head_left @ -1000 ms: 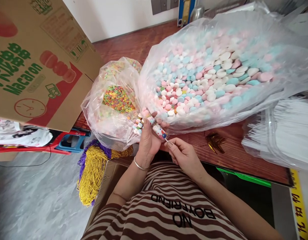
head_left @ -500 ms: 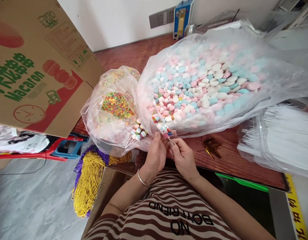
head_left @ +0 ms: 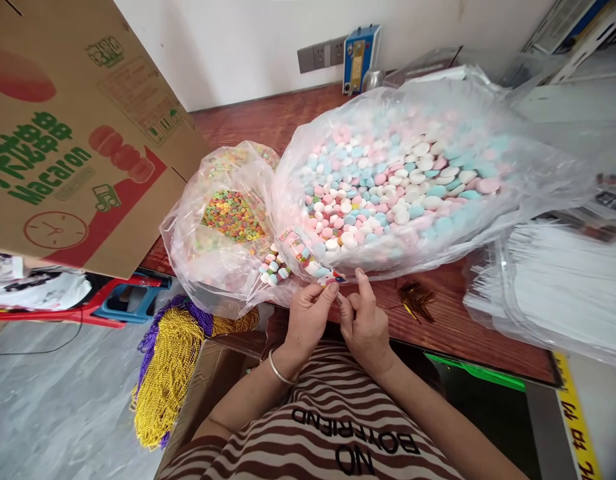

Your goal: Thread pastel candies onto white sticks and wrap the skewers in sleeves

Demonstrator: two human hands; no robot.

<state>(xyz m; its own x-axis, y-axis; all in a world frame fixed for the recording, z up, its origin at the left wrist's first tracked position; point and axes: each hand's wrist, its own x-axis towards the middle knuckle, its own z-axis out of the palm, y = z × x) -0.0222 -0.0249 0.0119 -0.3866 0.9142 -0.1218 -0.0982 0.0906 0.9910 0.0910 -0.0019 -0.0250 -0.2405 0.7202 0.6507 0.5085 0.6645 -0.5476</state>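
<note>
"Macaron" is printed on the cardboard carton (head_left: 81, 150), "NO BOYFRIEND" on the striped shirt (head_left: 288, 427); Chinese characters are borne by carton and yellow strip (head_left: 577, 420).

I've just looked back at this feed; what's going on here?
A person in a striped shirt has the lower end of a wrapped candy skewer pinched in the left hand. The right hand is close beside that end, index finger raised; whether it grips the stick is unclear. Beyond the hands are a large bag of pastel candies and a smaller bag of little colourful rings. Gold strips lie on the table to the right.
</note>
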